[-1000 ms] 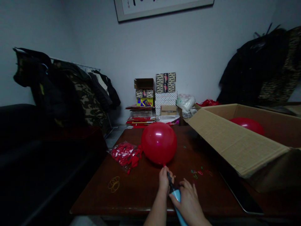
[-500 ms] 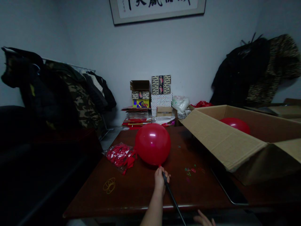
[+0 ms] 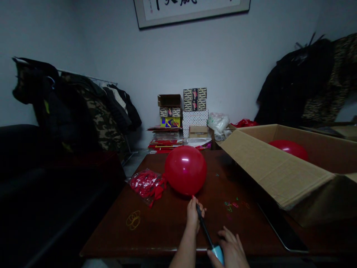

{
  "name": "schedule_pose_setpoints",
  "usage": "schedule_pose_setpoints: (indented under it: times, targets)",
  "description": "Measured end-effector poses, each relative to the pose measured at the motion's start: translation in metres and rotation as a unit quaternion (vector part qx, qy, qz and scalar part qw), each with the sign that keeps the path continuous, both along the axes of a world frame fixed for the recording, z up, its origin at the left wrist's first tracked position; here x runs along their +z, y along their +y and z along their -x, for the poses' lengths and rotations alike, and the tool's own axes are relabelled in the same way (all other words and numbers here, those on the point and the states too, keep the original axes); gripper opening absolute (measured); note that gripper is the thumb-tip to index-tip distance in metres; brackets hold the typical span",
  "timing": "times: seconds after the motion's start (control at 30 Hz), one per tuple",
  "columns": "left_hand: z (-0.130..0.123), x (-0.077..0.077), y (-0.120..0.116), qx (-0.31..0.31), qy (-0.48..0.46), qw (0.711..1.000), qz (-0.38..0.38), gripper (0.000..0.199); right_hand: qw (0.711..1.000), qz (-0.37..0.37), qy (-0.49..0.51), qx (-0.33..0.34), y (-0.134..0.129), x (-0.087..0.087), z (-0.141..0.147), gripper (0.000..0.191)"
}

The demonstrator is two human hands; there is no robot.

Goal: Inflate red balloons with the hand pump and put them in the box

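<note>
A round, inflated red balloon (image 3: 185,170) rests over the middle of the brown table, its neck pointing toward me. My left hand (image 3: 193,215) is closed around the neck and the black front end of a balloon pump (image 3: 205,231). The pump slants down to the right, where its light-blue part shows. My right hand (image 3: 231,248) is at this blue part, thumb on one side and partly spread fingers on the other; the palm side is hidden.
Left of the balloon lies a clear bag of uninflated red balloons (image 3: 147,185). Yellow rubber bands (image 3: 133,220) and small coloured bands (image 3: 231,205) lie on the table (image 3: 164,234). At right stand a black phone-like slab (image 3: 283,227) and an open cardboard box (image 3: 281,167) holding another red balloon (image 3: 290,148).
My right hand has come up from the bottom edge to the pump, and the blue part now shows. The left hand keeps its hold; the whole view has shifted slightly.
</note>
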State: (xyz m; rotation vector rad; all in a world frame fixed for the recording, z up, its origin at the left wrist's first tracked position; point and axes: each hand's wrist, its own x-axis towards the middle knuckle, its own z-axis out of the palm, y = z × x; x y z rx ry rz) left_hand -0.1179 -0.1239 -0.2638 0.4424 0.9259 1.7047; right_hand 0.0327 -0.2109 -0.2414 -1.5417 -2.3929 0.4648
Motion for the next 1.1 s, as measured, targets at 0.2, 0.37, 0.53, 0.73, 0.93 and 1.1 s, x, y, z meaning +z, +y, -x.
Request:
schedule_pose_setpoints:
  times: [0.2,0.37,0.53,0.73,0.93,1.1]
  targets:
    - [-0.001,0.003,-0.001,0.005,-0.005,1.0,-0.004,0.047,0.999,-0.019,0.024,-0.013,0.019,0.025,0.023,0.044]
    - [0.002,0.002,0.001,-0.002,0.008,1.0,-0.001,0.05,0.999,-0.025,0.033,-0.028,0.034,0.027,0.04,0.045]
    - [0.003,0.002,0.003,-0.001,0.0,1.0,-0.004,0.047,0.999,-0.028,0.021,-0.038,0.038,0.024,0.044,0.045]
    - [0.002,0.0,0.002,0.009,-0.004,1.0,-0.008,0.047,0.999,-0.026,-0.008,-0.03,0.03,0.022,0.042,0.045]
    - [0.0,-0.002,-0.001,0.013,0.009,1.0,-0.023,0.043,0.999,-0.031,-0.007,-0.033,0.011,0.016,0.028,0.045]
    - [0.001,-0.008,0.001,0.015,-0.002,0.999,-0.029,0.04,1.0,-0.011,-0.026,-0.008,-0.002,-0.004,0.009,0.047]
